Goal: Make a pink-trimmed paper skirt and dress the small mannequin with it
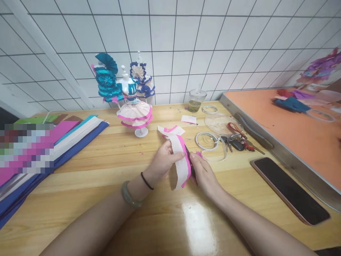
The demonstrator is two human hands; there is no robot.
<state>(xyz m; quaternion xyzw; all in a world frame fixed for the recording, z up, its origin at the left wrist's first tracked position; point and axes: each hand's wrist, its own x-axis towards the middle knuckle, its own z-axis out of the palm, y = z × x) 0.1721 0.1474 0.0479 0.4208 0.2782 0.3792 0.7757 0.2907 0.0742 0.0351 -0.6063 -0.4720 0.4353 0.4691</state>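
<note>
I have the left hand pinching a white strip with a pink edge between thumb and fingers, above the middle of the wooden table. The right hand grips dark scissors, their blades against the pink edge; I can't make out how far apart the blades stand. On the left wrist I see a black band and a green bangle.

Just beyond the strip, a small white stand wears a white and pink ruffled skirt. Behind it I see a teal pleated dress and a blue and cream one, close to the tiled wall.

Out to the left, long coloured sheets lie in a layered pile, partly pixelated on my feed. Past the hands I find a white slip, a lidded glass cup with a straw, a small ring and a clear disc. Nearer the right hand are a larger roll and keys. A phone lies face up beside the orange surface.
</note>
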